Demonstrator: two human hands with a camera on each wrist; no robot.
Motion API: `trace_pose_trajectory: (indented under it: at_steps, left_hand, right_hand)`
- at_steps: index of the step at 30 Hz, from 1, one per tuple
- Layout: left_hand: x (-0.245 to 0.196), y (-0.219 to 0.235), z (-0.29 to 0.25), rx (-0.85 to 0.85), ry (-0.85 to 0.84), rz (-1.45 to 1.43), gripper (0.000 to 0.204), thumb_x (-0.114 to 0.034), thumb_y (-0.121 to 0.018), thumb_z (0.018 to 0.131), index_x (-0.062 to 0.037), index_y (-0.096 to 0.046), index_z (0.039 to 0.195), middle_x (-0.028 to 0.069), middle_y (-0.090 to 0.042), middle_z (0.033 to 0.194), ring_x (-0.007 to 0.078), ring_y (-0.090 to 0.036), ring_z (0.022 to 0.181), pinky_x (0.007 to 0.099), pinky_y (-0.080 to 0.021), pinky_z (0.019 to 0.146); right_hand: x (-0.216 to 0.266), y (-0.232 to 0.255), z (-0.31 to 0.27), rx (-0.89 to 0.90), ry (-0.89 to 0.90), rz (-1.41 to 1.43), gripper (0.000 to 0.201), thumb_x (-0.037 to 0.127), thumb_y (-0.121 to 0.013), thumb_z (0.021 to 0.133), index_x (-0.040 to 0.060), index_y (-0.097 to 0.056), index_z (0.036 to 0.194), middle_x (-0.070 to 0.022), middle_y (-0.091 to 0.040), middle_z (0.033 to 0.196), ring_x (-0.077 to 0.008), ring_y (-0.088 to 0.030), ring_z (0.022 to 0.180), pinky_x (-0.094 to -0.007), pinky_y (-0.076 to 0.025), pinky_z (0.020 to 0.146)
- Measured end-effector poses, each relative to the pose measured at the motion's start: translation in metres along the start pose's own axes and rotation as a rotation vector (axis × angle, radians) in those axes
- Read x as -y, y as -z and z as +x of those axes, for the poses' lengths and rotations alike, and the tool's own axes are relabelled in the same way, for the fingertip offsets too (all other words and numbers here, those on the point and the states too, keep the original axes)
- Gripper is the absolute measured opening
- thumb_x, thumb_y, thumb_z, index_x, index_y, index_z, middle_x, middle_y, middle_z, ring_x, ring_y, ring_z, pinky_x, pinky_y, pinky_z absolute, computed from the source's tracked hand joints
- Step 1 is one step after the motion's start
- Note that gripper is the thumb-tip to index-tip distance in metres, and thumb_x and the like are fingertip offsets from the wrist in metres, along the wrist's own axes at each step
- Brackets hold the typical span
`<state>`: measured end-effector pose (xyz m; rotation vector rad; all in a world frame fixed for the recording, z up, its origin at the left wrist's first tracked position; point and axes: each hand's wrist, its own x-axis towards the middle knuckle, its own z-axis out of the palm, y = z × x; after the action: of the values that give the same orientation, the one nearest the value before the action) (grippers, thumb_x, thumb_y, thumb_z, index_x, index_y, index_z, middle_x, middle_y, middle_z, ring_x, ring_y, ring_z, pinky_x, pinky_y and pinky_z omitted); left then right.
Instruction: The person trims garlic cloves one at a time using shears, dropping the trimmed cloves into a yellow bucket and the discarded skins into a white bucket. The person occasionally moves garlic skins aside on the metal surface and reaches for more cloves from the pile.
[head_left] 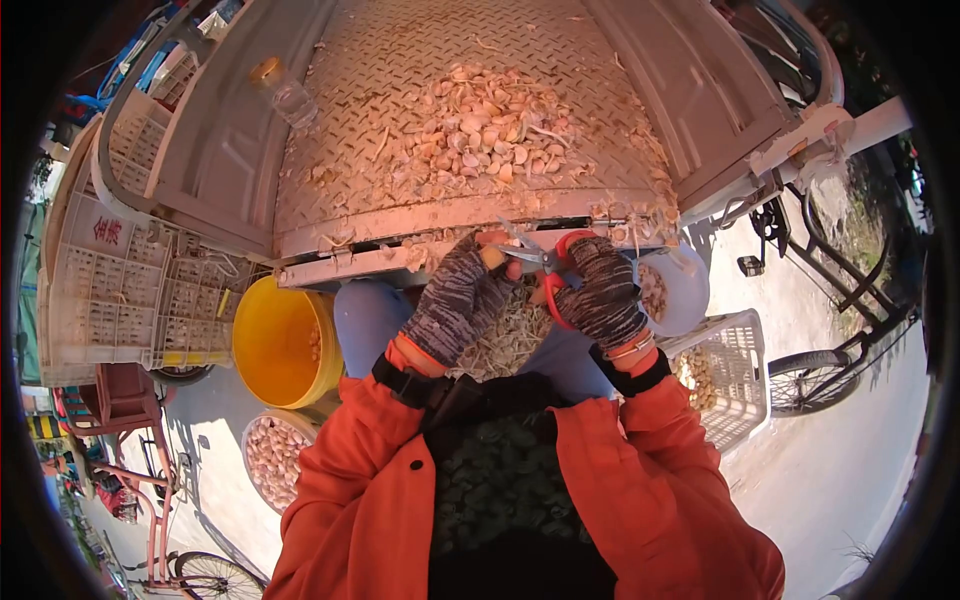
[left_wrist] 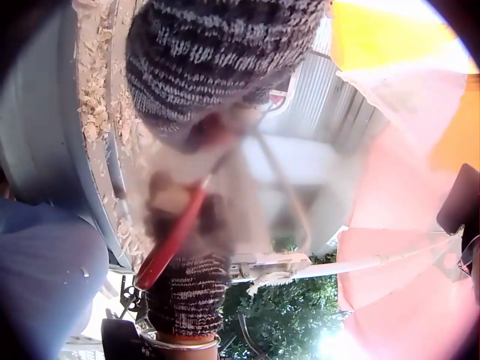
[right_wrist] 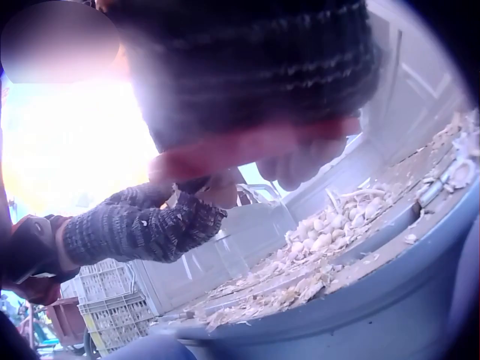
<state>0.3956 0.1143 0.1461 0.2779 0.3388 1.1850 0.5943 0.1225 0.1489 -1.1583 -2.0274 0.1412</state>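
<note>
My left hand (head_left: pixel 465 300), in a dark striped knit glove with bare fingertips, pinches a garlic bulb mostly hidden by the fingers. Thin pale stalks (head_left: pixel 517 234) stick out there. My right hand (head_left: pixel 605 295), gloved alike, grips red-handled scissors (head_left: pixel 556 300), whose metal blades reach toward the left fingertips. One red handle (left_wrist: pixel 172 240) shows in the left wrist view, and the left hand (right_wrist: pixel 142 225) appears beyond the right one in the right wrist view. Just past both hands, a heap of garlic (head_left: pixel 490 125) lies on the ridged metal truck bed (head_left: pixel 350 150).
A yellow bucket (head_left: pixel 285 345) and a tub of garlic (head_left: pixel 275 455) stand at left, near stacked white crates (head_left: pixel 110 280). At right are a white bucket (head_left: pixel 685 295), a plastic crate (head_left: pixel 740 375) and a bicycle (head_left: pixel 830 370). A clear jar (head_left: pixel 290 97) lies on the bed. Cut stalks (head_left: pixel 505 345) fill my lap.
</note>
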Motion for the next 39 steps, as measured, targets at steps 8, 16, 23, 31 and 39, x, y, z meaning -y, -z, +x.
trace_pose_trajectory:
  at_steps: [8, 16, 23, 31, 39]
  left_hand:
    - [-0.010, -0.005, -0.001, -0.162, -0.058, 0.329, 0.010, -0.005, -0.061, 0.085, -0.0032, -0.057, 0.095, 0.0082, -0.059, 0.088, 0.0177, -0.058, 0.078, 0.0280, -0.050, 0.071]
    - [-0.028, 0.004, 0.018, -0.091, -0.143, 1.015, 0.011, -0.010, -0.064, 0.085, -0.0032, -0.057, 0.090, 0.0058, -0.060, 0.081, 0.0132, -0.056, 0.071, 0.0270, -0.047, 0.065]
    - [-0.048, 0.029, 0.041, -0.143, -0.042, 0.416, 0.011, -0.012, -0.062, 0.084, -0.0041, -0.056, 0.089, 0.0051, -0.059, 0.080, 0.0153, -0.057, 0.071, 0.0279, -0.048, 0.065]
    - [-0.049, 0.046, 0.141, -0.205, -0.279, 2.010, 0.040, -0.022, -0.059, 0.081, -0.0005, -0.051, 0.114, 0.0149, -0.057, 0.104, 0.0243, -0.055, 0.090, 0.0346, -0.045, 0.085]
    - [-0.058, 0.031, 0.142, -0.173, -0.081, 2.126, 0.045, -0.025, -0.066, 0.077, 0.0023, -0.052, 0.109, 0.0160, -0.059, 0.099, 0.0281, -0.058, 0.091, 0.0370, -0.047, 0.081]
  right_hand:
    - [-0.008, 0.004, -0.002, 0.208, -0.089, 0.024, 0.031, 0.020, -0.074, 0.067, 0.0006, -0.063, 0.087, -0.0168, -0.063, 0.081, -0.0335, -0.062, 0.075, -0.0391, -0.050, 0.071]
    - [-0.042, -0.047, -0.047, 0.308, -0.745, 0.887, 0.020, 0.011, -0.072, 0.074, 0.0000, -0.062, 0.087, -0.0132, -0.064, 0.076, -0.0215, -0.064, 0.071, -0.0292, -0.049, 0.059]
    - [-0.030, -0.026, -0.003, 0.318, -0.940, 1.427, 0.023, 0.024, -0.060, 0.086, 0.0013, -0.058, 0.087, -0.0028, -0.052, 0.068, -0.0116, -0.045, 0.056, -0.0249, -0.036, 0.052]
    - [-0.054, -0.030, 0.017, 0.167, -0.919, 0.945, 0.015, 0.010, -0.062, 0.084, -0.0014, -0.055, 0.093, -0.0043, -0.058, 0.080, -0.0118, -0.054, 0.071, -0.0246, -0.045, 0.067]
    - [-0.072, -0.046, 0.106, 0.123, -0.282, 0.350, 0.023, 0.003, -0.066, 0.075, -0.0005, -0.059, 0.096, -0.0145, -0.064, 0.085, -0.0220, -0.065, 0.078, -0.0327, -0.051, 0.069]
